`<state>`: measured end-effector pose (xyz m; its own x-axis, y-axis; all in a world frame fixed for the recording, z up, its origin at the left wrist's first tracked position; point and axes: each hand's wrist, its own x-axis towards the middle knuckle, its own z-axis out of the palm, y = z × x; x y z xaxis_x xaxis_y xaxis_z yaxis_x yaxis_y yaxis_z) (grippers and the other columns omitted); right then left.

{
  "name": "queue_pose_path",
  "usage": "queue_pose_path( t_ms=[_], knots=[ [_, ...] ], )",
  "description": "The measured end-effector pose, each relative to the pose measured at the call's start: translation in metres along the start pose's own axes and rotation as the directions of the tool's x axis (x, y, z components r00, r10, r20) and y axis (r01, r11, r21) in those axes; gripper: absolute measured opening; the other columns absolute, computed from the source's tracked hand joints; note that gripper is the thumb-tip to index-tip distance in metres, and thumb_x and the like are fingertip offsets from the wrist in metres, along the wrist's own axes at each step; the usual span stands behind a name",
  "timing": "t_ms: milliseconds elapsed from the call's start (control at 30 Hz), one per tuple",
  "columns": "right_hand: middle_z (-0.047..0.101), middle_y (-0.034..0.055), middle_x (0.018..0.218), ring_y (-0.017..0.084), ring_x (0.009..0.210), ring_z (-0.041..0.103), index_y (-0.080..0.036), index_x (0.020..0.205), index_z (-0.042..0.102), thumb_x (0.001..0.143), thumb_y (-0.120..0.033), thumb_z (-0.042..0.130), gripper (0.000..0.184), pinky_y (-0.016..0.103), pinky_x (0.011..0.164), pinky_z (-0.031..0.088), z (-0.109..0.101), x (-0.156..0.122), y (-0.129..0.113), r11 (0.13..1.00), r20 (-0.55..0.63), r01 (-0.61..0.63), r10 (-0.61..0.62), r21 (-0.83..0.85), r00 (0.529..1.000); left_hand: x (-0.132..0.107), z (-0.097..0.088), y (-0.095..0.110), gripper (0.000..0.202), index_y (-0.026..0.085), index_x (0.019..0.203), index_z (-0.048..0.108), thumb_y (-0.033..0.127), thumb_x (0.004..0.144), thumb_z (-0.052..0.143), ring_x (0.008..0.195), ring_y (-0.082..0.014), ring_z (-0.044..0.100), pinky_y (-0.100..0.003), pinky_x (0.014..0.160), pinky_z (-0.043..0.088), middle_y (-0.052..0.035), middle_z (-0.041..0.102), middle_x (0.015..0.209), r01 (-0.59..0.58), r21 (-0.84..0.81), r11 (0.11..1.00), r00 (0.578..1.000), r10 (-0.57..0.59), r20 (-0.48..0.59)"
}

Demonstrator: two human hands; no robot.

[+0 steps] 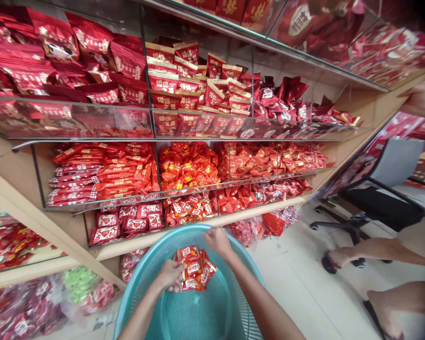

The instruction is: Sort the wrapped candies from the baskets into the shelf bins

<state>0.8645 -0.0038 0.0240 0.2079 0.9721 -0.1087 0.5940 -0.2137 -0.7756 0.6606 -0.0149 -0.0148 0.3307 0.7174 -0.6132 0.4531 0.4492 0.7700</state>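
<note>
Several small red-and-orange candy packets (195,268) are bunched together inside the teal plastic basket (194,317). At the left edge of the bunch, my left hand (172,275) is closed on the packets with curled fingers. My right hand (217,242) is a closed fist above and to the right of them, near the basket's far rim. Whatever its fingers hold, if anything, is hidden. Just beyond the rim, a low shelf bin holds similar red-and-orange packets (188,208).
Shelves with clear fronts (102,200) carry many red packets in divided bins. Bagged goods (244,231) lie under the bottom shelf. To the right stand an office chair (378,189) and a seated person's legs (382,252). Another person's hand (423,98) is at the upper right.
</note>
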Motion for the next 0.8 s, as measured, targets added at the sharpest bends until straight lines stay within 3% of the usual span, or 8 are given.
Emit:
queue_pose_path(
  t_ms=[133, 233, 367, 567, 800],
  knots=[
    [0.061, 0.0044, 0.083, 0.017, 0.077, 0.057, -0.019, 0.084, 0.057, 0.079, -0.028, 0.055, 0.01, 0.026, 0.066, 0.039, -0.02, 0.018, -0.028, 0.961, -0.252, 0.179, -0.23, -0.209, 0.94, 0.001, 0.0, 0.0, 0.048, 0.02, 0.042, 0.048, 0.062, 0.063, 0.057, 0.026, -0.0115, 0.045, -0.02, 0.029, 0.019, -0.0038, 0.055, 0.033, -0.017, 0.018, 1.0, 0.999, 0.018, -0.026],
    [0.058, 0.0076, 0.098, 0.021, 0.09, 0.054, -0.019, 0.095, 0.053, 0.077, -0.029, 0.059, 0.022, 0.028, 0.073, 0.039, -0.022, 0.034, -0.042, 0.927, -0.249, 0.173, -0.264, -0.334, 0.932, 0.002, -0.001, 0.002, 0.052, 0.02, 0.043, 0.045, 0.067, 0.059, 0.056, 0.027, -0.0116, 0.045, -0.021, 0.03, 0.021, -0.0041, 0.056, 0.034, -0.031, 0.027, 0.999, 0.998, 0.032, -0.053],
    [0.059, 0.0071, 0.095, 0.022, 0.092, 0.053, -0.019, 0.092, 0.05, 0.074, -0.03, 0.062, 0.025, 0.029, 0.072, 0.037, -0.015, 0.05, -0.049, 0.905, -0.147, 0.103, -0.178, -0.413, 0.973, 0.003, -0.003, 0.005, 0.056, 0.019, 0.045, 0.046, 0.074, 0.052, 0.054, 0.028, -0.0122, 0.047, -0.021, 0.031, 0.021, -0.0057, 0.058, 0.036, -0.047, 0.036, 0.998, 0.995, 0.05, -0.081],
    [0.061, 0.0063, 0.086, 0.021, 0.084, 0.056, -0.02, 0.092, 0.049, 0.071, -0.027, 0.063, 0.026, 0.027, 0.066, 0.034, -0.017, 0.056, -0.051, 0.903, -0.103, 0.068, -0.123, -0.425, 0.987, 0.002, -0.005, 0.006, 0.059, 0.018, 0.05, 0.048, 0.077, 0.051, 0.051, 0.031, -0.0121, 0.048, -0.021, 0.034, 0.023, -0.0052, 0.06, 0.039, -0.086, 0.033, 0.996, 0.99, 0.089, -0.108],
    [0.051, -0.0038, 0.066, 0.013, 0.061, 0.048, -0.021, 0.082, 0.045, 0.068, -0.029, 0.063, 0.024, 0.022, 0.056, 0.03, -0.041, 0.036, -0.041, 0.955, -0.066, 0.177, -0.198, -0.237, 0.978, 0.006, -0.007, 0.004, 0.059, 0.018, 0.05, 0.047, 0.077, 0.053, 0.049, 0.03, -0.0124, 0.048, -0.021, 0.033, 0.022, -0.0059, 0.059, 0.039, -0.109, -0.01, 0.994, 0.987, 0.107, -0.12]
  ],
)
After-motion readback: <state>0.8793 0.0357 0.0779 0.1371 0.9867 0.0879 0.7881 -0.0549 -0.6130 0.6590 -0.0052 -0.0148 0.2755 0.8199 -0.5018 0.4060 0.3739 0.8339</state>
